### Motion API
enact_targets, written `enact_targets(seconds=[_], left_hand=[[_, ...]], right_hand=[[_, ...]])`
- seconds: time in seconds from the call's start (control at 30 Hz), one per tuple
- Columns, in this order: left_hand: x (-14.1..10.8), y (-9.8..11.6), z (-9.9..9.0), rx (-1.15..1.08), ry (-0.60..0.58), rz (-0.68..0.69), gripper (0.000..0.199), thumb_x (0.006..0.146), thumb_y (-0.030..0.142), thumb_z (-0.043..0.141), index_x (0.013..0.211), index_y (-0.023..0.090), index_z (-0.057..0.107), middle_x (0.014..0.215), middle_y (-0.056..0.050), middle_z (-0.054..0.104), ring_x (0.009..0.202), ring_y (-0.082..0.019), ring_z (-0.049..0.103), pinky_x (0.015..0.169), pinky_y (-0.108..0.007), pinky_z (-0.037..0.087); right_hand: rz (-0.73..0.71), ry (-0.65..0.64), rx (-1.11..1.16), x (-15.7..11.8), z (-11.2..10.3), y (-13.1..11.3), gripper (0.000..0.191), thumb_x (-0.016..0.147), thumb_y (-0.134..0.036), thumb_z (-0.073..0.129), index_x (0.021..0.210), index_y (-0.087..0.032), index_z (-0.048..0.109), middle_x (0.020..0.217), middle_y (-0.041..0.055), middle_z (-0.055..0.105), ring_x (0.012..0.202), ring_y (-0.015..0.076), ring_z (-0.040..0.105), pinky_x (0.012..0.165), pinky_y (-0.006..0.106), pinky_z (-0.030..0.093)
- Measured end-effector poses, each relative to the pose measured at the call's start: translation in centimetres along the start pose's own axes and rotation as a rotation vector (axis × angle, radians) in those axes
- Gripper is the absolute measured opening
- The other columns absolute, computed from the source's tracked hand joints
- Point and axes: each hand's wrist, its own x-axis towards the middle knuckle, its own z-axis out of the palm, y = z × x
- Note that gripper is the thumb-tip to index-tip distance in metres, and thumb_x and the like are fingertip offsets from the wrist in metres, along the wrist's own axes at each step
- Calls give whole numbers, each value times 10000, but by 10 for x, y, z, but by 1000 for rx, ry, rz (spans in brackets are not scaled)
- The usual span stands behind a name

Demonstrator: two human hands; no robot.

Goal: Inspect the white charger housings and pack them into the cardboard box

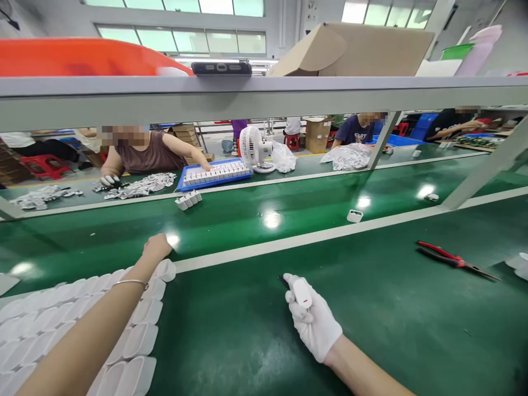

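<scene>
My right hand (311,319), in a white glove, is closed around a small white plastic housing (303,293) with a short reddish mark on its end. A black tip (283,281) sticks out past the fingertips; what it belongs to is hidden. My left hand (157,247) is bare, with a bracelet (131,282) on the wrist. It reaches over the pale strip at the far side of the bench, and its fingers are turned away from view. Under that forearm stand rows of white plastic shells (142,339), the nearest one just below the hand.
Red-and-black pliers (457,260) lie at the right. A white part (355,215) and joined white pieces (188,200) rest on the green belt (247,220). Overhead runs a shelf (264,99). Across the belt, a co-worker touches a blue tray (214,176) beside a fan (251,147).
</scene>
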Motion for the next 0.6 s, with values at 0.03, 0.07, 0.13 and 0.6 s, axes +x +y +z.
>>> enact_targets(seconds=[0.03,0.07,0.13,0.6], left_hand=[[0,3,1,32,-32,-38,235,883,276,590,1030,93,590,1006,-59,624,891,-204,622,792,-390,520],[-2,8,2,58,-66,-62,230,871,261,596,1028,92,598,1006,-83,633,917,-223,621,813,-412,513],[-12,25,4,76,-118,-40,262,840,217,595,1052,64,609,1028,-150,643,1001,-290,602,873,-450,479],[-270,96,41,-4,-170,478,566,693,165,708,1228,237,539,1295,-100,559,1167,-343,526,933,-463,487]], right_hand=[[-2,8,1,-1,0,1,256,896,-351,534,1025,-137,586,637,10,545,382,4,313,324,68,289],[-8,16,-3,-2,0,2,262,900,-353,529,1035,-135,586,644,12,546,385,4,322,331,69,301],[-27,32,-34,-4,0,5,287,890,-367,548,1048,-131,589,656,11,545,393,8,347,345,81,331],[-970,15,-1708,129,33,-68,356,908,-295,323,936,-84,608,807,28,608,714,108,626,570,220,376]])
